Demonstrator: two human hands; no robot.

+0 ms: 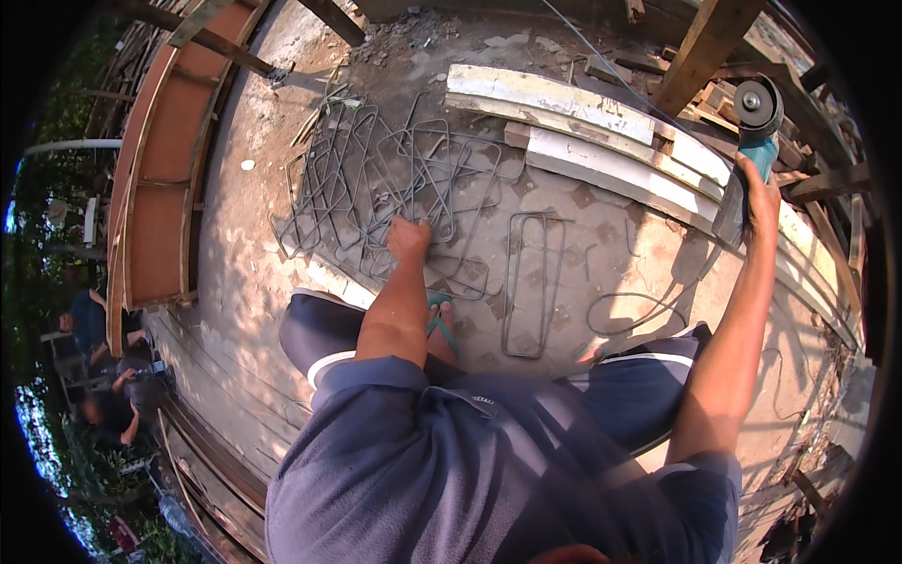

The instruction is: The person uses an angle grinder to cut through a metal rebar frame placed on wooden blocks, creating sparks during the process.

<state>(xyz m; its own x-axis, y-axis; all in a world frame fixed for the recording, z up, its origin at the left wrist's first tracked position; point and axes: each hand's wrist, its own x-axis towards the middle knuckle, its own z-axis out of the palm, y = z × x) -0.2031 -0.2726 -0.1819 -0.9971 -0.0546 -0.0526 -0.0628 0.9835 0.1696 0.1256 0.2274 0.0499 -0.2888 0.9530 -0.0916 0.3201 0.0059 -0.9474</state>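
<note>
My right hand (pixel 761 193), raised at the right, is wrapped round the body of a teal and black angle grinder (pixel 757 153). Its round disc (pixel 752 100) points away from me, well apart from the metal on the floor. In front of me lies a tangled heap of bent steel stirrups (pixel 352 174), thin rods formed into long rectangles. My left hand (pixel 409 240) reaches down to the heap's near side, fingers closed on a stirrup; the exact grip is partly hidden. One separate stirrup pair (pixel 528 282) lies to the right of that hand.
Long whitish-painted timbers (pixel 564 99) lie behind and right of the heap. A dark cable (pixel 648 299) loops across the floor at the right. Short bent rod pieces (pixel 631 240) lie nearby. A brown wooden panel frame (pixel 164 216) stands at left, with people (pixel 103 367) beyond.
</note>
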